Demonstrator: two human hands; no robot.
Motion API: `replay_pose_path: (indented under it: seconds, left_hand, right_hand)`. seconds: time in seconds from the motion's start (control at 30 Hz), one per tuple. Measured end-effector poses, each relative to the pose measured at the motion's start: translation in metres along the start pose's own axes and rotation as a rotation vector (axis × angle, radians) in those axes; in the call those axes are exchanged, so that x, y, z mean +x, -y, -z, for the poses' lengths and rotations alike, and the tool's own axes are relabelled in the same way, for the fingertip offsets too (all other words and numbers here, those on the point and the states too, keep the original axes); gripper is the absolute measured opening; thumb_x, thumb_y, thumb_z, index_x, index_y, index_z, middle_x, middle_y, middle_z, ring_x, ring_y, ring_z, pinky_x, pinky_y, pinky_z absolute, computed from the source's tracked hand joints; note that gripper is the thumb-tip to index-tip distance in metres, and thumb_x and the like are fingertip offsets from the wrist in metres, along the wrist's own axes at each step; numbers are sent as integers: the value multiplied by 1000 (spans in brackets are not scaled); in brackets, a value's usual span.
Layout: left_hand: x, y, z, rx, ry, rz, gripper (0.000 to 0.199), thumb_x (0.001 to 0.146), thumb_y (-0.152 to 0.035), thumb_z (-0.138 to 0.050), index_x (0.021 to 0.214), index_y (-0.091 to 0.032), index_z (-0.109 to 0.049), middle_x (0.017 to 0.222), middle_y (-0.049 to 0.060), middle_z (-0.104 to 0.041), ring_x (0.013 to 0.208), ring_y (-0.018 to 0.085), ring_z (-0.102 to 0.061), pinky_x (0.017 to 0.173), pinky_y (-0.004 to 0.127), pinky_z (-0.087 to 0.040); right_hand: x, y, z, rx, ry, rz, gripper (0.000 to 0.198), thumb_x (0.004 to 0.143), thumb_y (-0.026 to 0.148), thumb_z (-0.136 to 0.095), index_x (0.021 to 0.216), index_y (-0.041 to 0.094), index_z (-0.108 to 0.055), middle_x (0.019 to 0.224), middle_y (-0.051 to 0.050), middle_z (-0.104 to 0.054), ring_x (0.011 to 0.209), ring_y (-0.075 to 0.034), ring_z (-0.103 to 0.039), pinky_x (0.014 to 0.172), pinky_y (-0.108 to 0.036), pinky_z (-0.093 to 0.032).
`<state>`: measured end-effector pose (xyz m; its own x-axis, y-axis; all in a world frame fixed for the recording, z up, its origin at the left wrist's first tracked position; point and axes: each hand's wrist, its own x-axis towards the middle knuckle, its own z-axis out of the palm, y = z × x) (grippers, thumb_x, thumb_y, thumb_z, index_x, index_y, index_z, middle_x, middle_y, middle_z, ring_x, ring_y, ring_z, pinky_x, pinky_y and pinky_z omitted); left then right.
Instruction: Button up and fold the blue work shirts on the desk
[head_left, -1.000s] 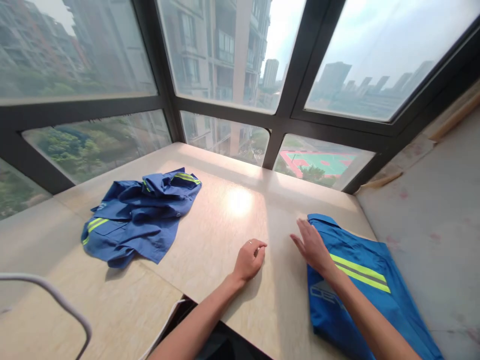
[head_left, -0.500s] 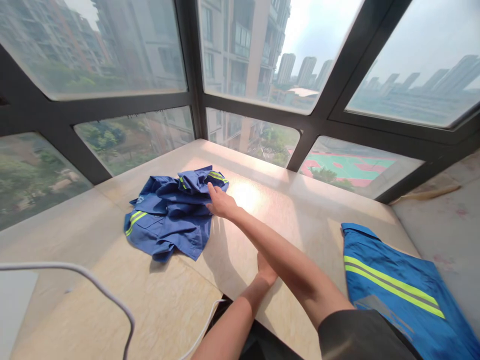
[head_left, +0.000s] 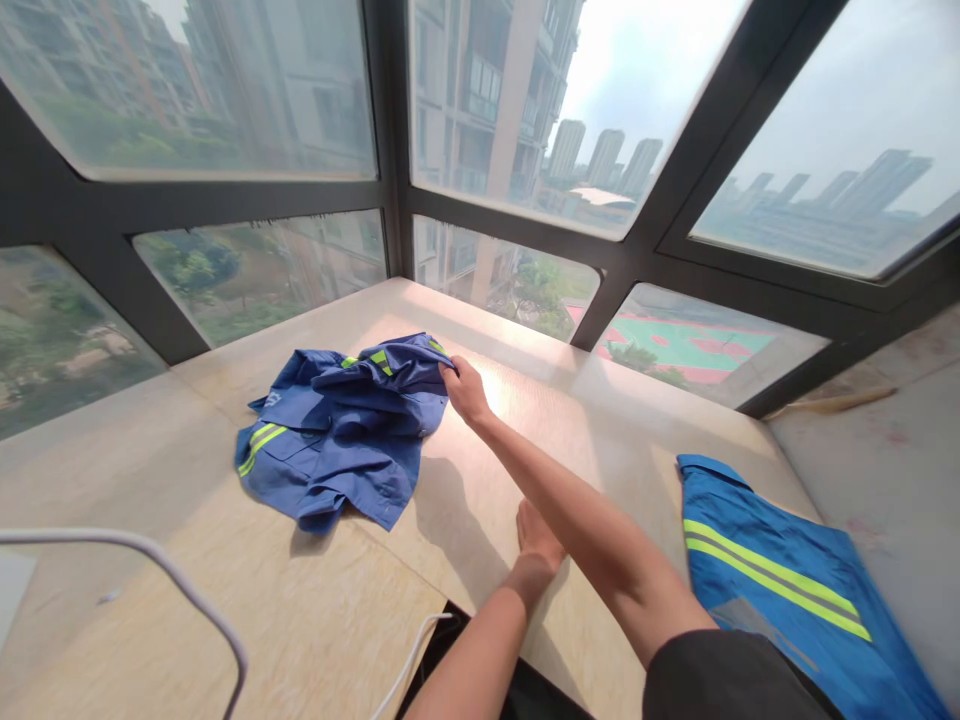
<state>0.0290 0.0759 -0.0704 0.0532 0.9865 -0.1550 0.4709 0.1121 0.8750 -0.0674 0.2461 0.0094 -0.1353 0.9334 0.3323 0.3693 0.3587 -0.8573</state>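
Observation:
A crumpled dark-blue work shirt [head_left: 352,440] with yellow-green reflective bands lies on the pale tabletop. At its far right corner, my right hand [head_left: 466,388] pinches the cloth between thumb and fingers and holds that edge slightly raised. My left hand [head_left: 538,532] rests on the tabletop below my right forearm, apart from the shirt. The forearm covers most of its fingers, so I cannot make out whether it is open or closed.
A folded brighter-blue garment [head_left: 772,560] with yellow-green bands lies at the right, by the wall. A white cable [head_left: 161,560] curves across the lower left, and a thinner white cord [head_left: 412,650] runs near a dark gap. Dark window frames [head_left: 394,150] border the tabletop [head_left: 300,620].
My right hand has gone from spread fingers beside the shirt to a pinch on its corner. That corner is pulled outward to the right. My left hand stays on the tabletop.

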Motion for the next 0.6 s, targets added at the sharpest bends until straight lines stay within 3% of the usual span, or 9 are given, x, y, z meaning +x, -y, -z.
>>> replay_pose_path:
  seconds: [0.1, 0.3, 0.43, 0.6]
  left_hand:
    - [3, -4, 1, 87, -54, -36, 18, 85, -19, -53, 83, -20, -71, 91, 14, -72, 91, 29, -67, 78, 36, -47]
    - [8, -2, -6, 162, -165, -257, 23, 88, -17, -47, 86, -20, -70, 90, 7, -72, 87, 20, -66, 81, 32, -48]
    - [3, 13, -8, 153, -173, -458, 21, 86, -15, -48, 85, -19, -69, 87, 5, -73, 84, 19, -67, 80, 31, -50]
    - [-16, 28, -7, 44, -292, -655, 22, 90, -20, -46, 87, -19, -68, 85, 5, -73, 80, 19, -68, 73, 30, -54]
  right_hand:
    - [-1, 8, 46, 175, -87, 20, 27, 87, 44, -50, 72, 22, -55, 68, 3, -54, 70, -15, -50, 66, -26, -42]
    - [-29, 23, 148, 417, -191, -50, 30, 74, 50, -64, 73, 21, -59, 65, 4, -54, 63, -14, -50, 61, -26, -44]
    - [-70, 28, 215, 528, -284, -159, 32, 66, 49, -75, 75, 21, -64, 63, 4, -59, 57, -13, -53, 54, -25, -45]
    - [-138, 30, 295, 599, -502, -190, 29, 63, 42, -82, 75, 20, -67, 64, 3, -66, 60, -14, -61, 54, -24, -48]
